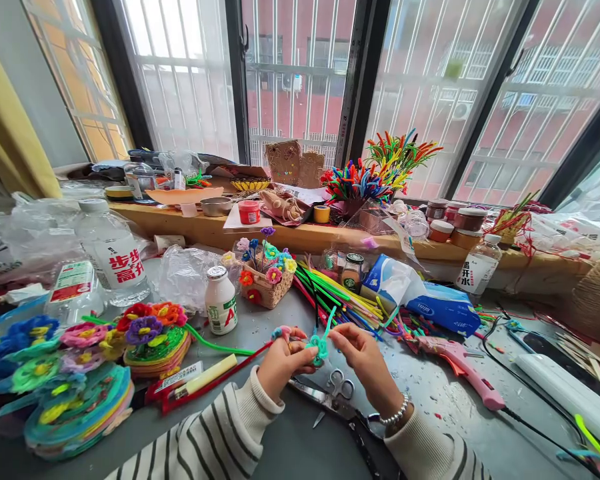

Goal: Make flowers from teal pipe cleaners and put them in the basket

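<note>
"Left hand (287, 359) pinches the turquoise pipe-cleaner flower (319, 351) above the table (430, 407); right hand's (361, 352) fingers grip its stem (331, 319)!"
"Probably light, fuzzy, bendable; best held by that stem's base."

The fuzzy piece (318, 350) between the left grip (286, 360) and right grip (363, 360) is turquoise. Behind both grips, the sleeves (205, 430) are cream with black stripes. Right of them, the glue gun (473, 377) is pink, the tabletop (520, 459) grey.

There are two hands (286, 361) (365, 360), one beaded bracelet (396, 415), one glue gun (464, 371) and one flower-filled basket (270, 293).
</note>
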Available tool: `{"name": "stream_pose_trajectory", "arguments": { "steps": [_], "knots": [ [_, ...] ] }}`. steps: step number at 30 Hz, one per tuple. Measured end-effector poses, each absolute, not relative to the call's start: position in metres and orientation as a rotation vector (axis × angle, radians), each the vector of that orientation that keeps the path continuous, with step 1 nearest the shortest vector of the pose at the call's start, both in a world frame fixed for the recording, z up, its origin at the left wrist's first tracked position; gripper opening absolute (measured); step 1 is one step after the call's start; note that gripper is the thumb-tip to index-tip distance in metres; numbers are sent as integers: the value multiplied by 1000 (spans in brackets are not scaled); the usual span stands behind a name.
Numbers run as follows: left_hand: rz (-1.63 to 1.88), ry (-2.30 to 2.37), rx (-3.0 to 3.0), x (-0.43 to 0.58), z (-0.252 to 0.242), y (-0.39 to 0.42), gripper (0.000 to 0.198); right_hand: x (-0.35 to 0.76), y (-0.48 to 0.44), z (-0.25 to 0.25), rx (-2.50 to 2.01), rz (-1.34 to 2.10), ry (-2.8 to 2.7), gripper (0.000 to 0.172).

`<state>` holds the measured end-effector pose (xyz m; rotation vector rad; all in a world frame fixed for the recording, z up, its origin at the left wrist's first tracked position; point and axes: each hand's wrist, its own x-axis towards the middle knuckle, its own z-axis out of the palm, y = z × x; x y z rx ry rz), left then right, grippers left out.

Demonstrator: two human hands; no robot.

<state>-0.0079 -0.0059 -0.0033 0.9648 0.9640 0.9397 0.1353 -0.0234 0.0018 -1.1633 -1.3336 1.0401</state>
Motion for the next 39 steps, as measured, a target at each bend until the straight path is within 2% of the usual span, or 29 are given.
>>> {"name": "stream_pose_trajectory", "arguments": {
  "steps": [3,7,19,24,29,34,39],
  "knots": [
    [919,916,908,-9,-3,-5,48,143,-22,6,-1126,559,-1746,13],
    [874,888,882,-10,-5,-5,48,146,-22,3,-1053,228,-2049,16],
    [901,829,977,-9,-6,-4,41,146,-25,3,-1124,65,-2191,23],
    [1114,722,1220,-9,-5,-7,33,140,-28,5,-1144,148,-2114,20],
    [1069,831,1263,-10,-8,-6,32,143,-24,6,-1183,462,-1922,12],
    [1029,868,1214,-9,-8,-5,36,147,-18,3,-1159,861,-1754,23],
    [1011,863,1225,-8,-9,-6,36,144,-18,-6,-1211,930,-1766,24]
  ]
}}
